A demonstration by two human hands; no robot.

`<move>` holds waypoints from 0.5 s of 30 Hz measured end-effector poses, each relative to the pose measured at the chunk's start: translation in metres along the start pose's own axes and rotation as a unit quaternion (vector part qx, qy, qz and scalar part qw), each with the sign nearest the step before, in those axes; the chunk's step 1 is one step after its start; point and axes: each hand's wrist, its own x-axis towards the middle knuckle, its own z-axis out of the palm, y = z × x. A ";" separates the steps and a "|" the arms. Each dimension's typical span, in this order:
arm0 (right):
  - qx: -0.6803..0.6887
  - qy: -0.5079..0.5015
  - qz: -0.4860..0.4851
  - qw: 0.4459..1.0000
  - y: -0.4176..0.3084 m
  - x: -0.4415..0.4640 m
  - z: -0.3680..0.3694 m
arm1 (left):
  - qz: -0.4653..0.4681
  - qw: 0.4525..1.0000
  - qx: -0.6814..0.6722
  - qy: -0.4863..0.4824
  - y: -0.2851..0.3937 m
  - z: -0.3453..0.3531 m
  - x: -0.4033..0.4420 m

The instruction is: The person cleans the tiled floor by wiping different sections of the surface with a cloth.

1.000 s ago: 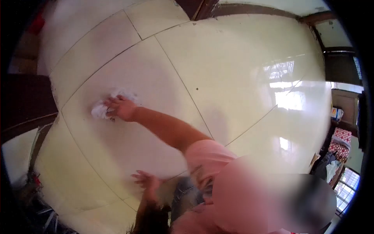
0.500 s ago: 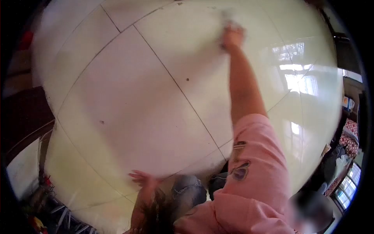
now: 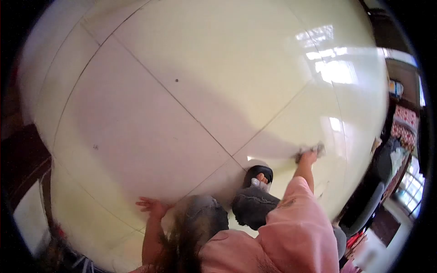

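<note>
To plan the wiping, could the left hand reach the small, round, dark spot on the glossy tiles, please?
Probably yes, leaning forward: only tiles separate the left hand from the dark spot.

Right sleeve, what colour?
The right sleeve is pink; best seen in the head view, the only one.

Daylight glares off a pale tiled floor point(image 3: 205, 54).
A bright window point(image 3: 409, 189) glows at right; a broad, soft shadow point(image 3: 150, 113) darkens the left. The right hand point(image 3: 309, 157) is slightly blurred; wide-lens distortion curves lines toward black corners.
</note>
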 end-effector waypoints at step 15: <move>0.512 -0.012 -0.620 0.595 -0.352 -0.273 -0.177 | -0.027 0.965 0.132 0.226 -0.015 0.041 0.068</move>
